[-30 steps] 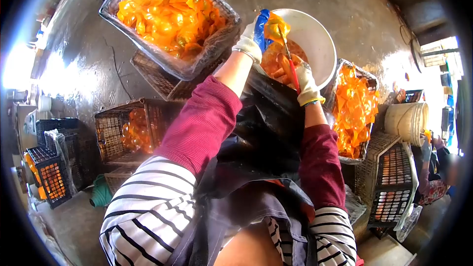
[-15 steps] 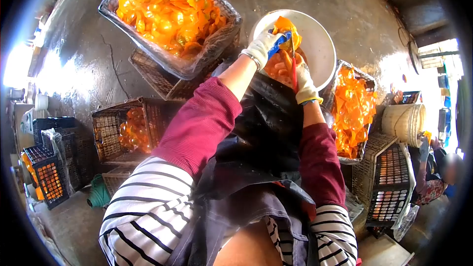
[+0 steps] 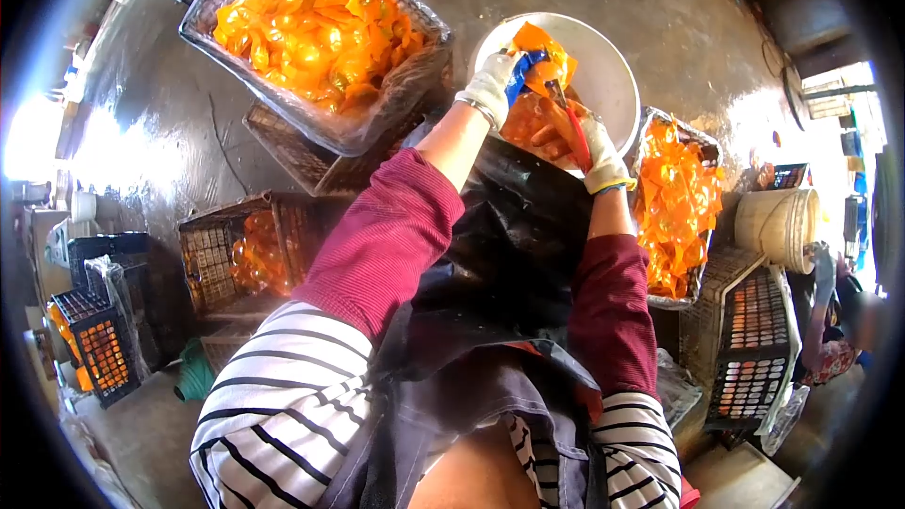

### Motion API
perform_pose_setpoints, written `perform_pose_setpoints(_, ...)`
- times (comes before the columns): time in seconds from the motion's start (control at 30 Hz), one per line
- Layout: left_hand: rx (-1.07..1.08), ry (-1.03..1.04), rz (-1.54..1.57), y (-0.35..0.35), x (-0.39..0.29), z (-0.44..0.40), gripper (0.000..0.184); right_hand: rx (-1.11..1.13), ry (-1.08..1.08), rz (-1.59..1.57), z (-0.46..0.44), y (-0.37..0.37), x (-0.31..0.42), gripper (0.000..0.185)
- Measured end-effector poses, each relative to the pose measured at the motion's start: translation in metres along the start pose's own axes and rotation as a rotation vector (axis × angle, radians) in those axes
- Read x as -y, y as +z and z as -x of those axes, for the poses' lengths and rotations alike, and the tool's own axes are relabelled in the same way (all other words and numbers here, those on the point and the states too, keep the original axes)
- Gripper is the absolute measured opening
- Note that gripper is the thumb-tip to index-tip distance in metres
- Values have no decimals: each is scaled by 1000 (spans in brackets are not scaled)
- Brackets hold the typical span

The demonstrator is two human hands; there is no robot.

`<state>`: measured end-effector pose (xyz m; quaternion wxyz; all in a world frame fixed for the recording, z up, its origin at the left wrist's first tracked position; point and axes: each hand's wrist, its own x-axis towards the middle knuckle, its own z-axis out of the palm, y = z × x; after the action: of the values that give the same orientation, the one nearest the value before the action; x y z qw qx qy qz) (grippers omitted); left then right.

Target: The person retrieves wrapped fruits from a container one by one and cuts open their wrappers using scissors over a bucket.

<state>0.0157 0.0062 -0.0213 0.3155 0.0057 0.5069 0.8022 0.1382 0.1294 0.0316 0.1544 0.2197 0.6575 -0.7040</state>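
My left hand (image 3: 497, 83), in a white glove with blue fingers, grips a glossy orange piece (image 3: 542, 49) that looks like fruit peel. It holds the piece over a white bucket (image 3: 617, 80). My right hand (image 3: 603, 153), gloved in white with a yellow cuff, is closed around red-handled cutters (image 3: 577, 132). Their dark metal jaws touch the lower edge of the orange piece; whether they are scissors or snips I cannot tell. Below my hands, the bucket contains several reddish-orange pieces (image 3: 537, 124), partly hidden by my hands.
A plastic-lined crate (image 3: 429, 85) heaped with orange pieces stands at upper left, atop another crate. A second full crate (image 3: 655, 300) is right of the bucket. A tipped crate (image 3: 209, 250) lies at left. Far right, another person (image 3: 830, 344) sits near a cream bucket (image 3: 775, 226).
My right hand and the cutters have shifted slightly right, and the cutters tilt more. The orange piece has turned in my left hand and sits a little further left.
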Motion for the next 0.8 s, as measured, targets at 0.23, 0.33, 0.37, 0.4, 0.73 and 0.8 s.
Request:
perform_pose_setpoints(0.23, -90, 60, -391, 32, 7, 6, 32, 23, -158, -421, -38, -11, -46, 28)
perform_pose_setpoints(0.33, -223, 74, -1111, 42, 3, 4, 42, -44, -91, -432, -36, -12, -48, 26)
perform_pose_setpoints(0.37, -197, 39, -1004, 42, 7, 1, 48, -50, -47, -388, -31, -14, -46, 25)
perform_pose_setpoints(0.4, -194, 6, -897, 39, 10, 0, 54, -35, 0, -340, -31, -9, -42, 25)
perform_pose_setpoints(0.73, -482, 411, -1078, -112, -74, 44, 47, -158, -313, -368, -13, -4, -25, 41)
perform_pose_setpoints(0.8, -609, 180, -1314, -162, -84, 60, 64, -184, -403, -450, -8, -19, -25, 46)
